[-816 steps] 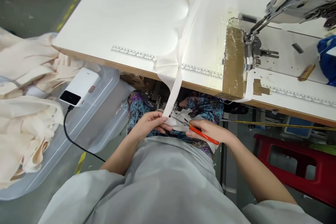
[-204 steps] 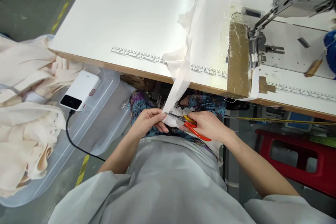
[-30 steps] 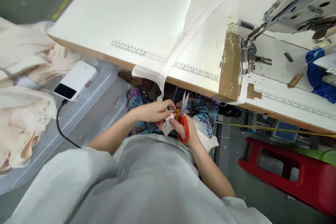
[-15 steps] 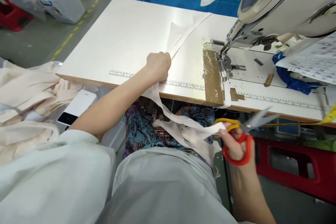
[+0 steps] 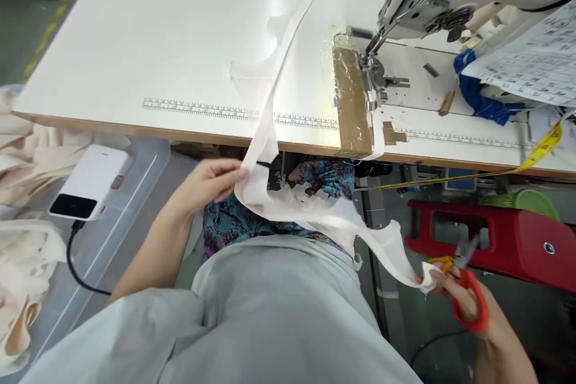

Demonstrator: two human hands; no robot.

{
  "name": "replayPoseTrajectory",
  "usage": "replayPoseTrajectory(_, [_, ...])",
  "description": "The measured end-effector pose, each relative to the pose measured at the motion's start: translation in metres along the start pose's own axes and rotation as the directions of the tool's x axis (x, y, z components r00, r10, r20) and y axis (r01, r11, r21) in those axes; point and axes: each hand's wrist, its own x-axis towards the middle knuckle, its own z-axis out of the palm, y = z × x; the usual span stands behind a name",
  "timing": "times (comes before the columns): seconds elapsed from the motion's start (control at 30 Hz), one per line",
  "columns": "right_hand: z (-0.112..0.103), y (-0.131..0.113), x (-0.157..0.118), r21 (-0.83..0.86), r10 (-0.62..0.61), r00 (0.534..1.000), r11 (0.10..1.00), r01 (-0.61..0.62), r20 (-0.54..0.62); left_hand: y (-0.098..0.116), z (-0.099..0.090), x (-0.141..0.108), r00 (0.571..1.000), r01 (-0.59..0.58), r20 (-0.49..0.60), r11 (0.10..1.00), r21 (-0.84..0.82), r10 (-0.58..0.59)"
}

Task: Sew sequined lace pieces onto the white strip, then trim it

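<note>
A long off-white fabric strip (image 5: 281, 66) runs from the far edge of the sewing table (image 5: 180, 30), over its front edge and across my lap. At the front edge my left hand (image 5: 209, 183) pinches the strip between thumb and fingers. Low on the right, my right hand (image 5: 459, 294) has its fingers in the handles of scissors (image 5: 477, 306) with red and orange grips. The same hand pinches the strip's end. The scissor blades point up and are blurred. Between my hands the strip sags in loose folds.
A sewing machine (image 5: 450, 0) stands at the right of the table, papers (image 5: 531, 60) beside it. A yellow tape measure (image 5: 542, 144) hangs along the front edge. Below is a red stool (image 5: 526, 246). At left, a white power bank (image 5: 94, 177) with a cable lies on a plastic bin (image 5: 139, 192) near fabric pieces (image 5: 27, 288).
My left hand has come back from the tabletop to the table's front edge, now on the strip there. My right hand has moved right and down with the scissors and strip end. The view has tilted down.
</note>
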Motion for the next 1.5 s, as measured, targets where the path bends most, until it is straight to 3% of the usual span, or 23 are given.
replayPoseTrajectory(0.13, [0.027,-0.012,0.009,0.010,0.089,0.989,0.996,-0.090,0.122,-0.047,0.031,-0.014,0.988,0.156,0.046,0.974,-0.166,-0.150])
replayPoseTrajectory(0.2, [0.040,-0.038,0.016,0.028,0.036,0.988,0.999,-0.041,0.151,-0.053,0.050,-0.018,0.985,0.169,0.062,0.945,-0.279,-0.158])
replayPoseTrajectory(0.23, [0.046,-0.054,0.020,0.077,-0.053,0.969,0.996,0.036,0.241,-0.054,0.058,-0.021,0.986,0.167,0.068,0.932,-0.322,-0.154])
replayPoseTrajectory(0.27, [0.052,-0.073,0.024,0.160,-0.167,0.929,0.980,0.120,0.330,-0.052,0.065,-0.023,0.986,0.167,0.075,0.920,-0.354,-0.150])
replayPoseTrajectory(0.37, [0.065,-0.132,0.039,0.310,-0.449,0.728,0.892,0.330,0.518,-0.046,0.076,-0.030,0.984,0.180,0.081,0.901,-0.395,-0.161])
replayPoseTrajectory(0.5, [0.076,-0.187,0.064,0.290,-0.573,0.530,0.801,0.523,0.625,-0.042,0.076,-0.036,0.974,0.225,0.081,0.876,-0.426,-0.211])
replayPoseTrajectory(0.6, [0.084,-0.204,0.079,0.269,-0.569,0.427,0.768,0.582,0.702,-0.044,0.072,-0.038,0.965,0.258,0.077,0.860,-0.441,-0.250])
replayPoseTrajectory(0.7, [0.091,-0.211,0.087,0.254,-0.564,0.384,0.747,0.615,0.731,-0.048,0.070,-0.038,0.960,0.272,0.061,0.851,-0.449,-0.274])
replayPoseTrajectory(0.87, [0.097,-0.218,0.091,0.199,-0.571,0.378,0.704,0.681,0.729,-0.048,0.069,-0.036,0.955,0.282,0.056,0.834,-0.475,-0.291])
replayPoseTrajectory(1.03, [0.098,-0.221,0.085,0.010,-0.597,0.473,0.627,0.779,0.648,-0.047,0.068,-0.034,0.952,0.282,0.032,0.835,-0.473,-0.303])
replayPoseTrajectory(1.17, [0.097,-0.223,0.079,-0.116,-0.587,0.548,0.613,0.782,0.596,-0.050,0.068,-0.033,0.955,0.272,0.026,0.839,-0.472,-0.296])
replayPoseTrajectory(1.37, [0.099,-0.223,0.074,-0.161,-0.575,0.596,0.630,0.759,0.560,-0.051,0.068,-0.033,0.958,0.263,0.025,0.846,-0.464,-0.284])
replayPoseTrajectory(1.5, [0.102,-0.219,0.074,-0.158,-0.579,0.600,0.634,0.757,0.553,-0.050,0.070,-0.033,0.958,0.262,0.020,0.843,-0.470,-0.287])
